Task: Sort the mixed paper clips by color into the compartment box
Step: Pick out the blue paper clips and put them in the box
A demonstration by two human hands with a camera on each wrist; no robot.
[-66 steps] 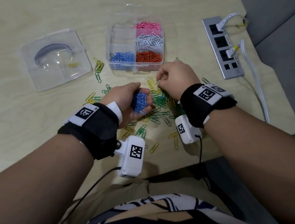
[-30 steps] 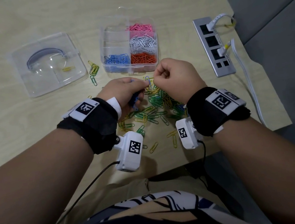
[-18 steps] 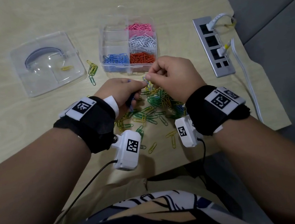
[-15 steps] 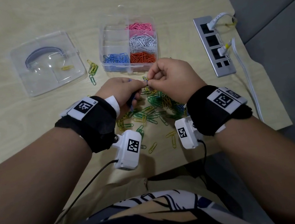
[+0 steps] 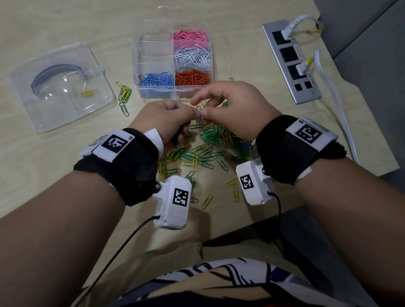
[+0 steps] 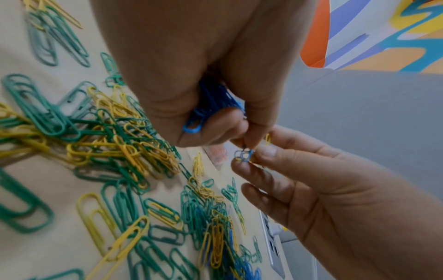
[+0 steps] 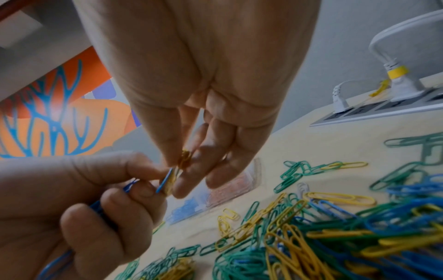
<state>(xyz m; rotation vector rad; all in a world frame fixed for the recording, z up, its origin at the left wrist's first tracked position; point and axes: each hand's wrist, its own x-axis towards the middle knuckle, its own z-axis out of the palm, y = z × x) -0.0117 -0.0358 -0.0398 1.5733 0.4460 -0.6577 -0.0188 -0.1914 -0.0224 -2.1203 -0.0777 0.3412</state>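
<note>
moved: both hands rose off the pile (image 5: 208, 150) and met, toward the box (image 5: 156, 57)
left hand (image 5: 164, 122): I kept blue clips (image 6: 210, 102) fisted, fingertips pinching one blue clip (image 6: 244, 155)
right hand (image 5: 237, 110): pinched a yellow clip (image 7: 183, 161) hooked to it
meaning: untangling first; the blue compartment comes after

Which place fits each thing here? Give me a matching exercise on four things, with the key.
Things
1. pink clips
2. orange clips
3. blue bundle
4. lone yellow clip

Places
A. gripped in the left hand
B. on the clear lid
C. far right compartment of the compartment box
D. near right compartment of the box

Pairs: 1-C, 2-D, 3-A, 4-B
</note>
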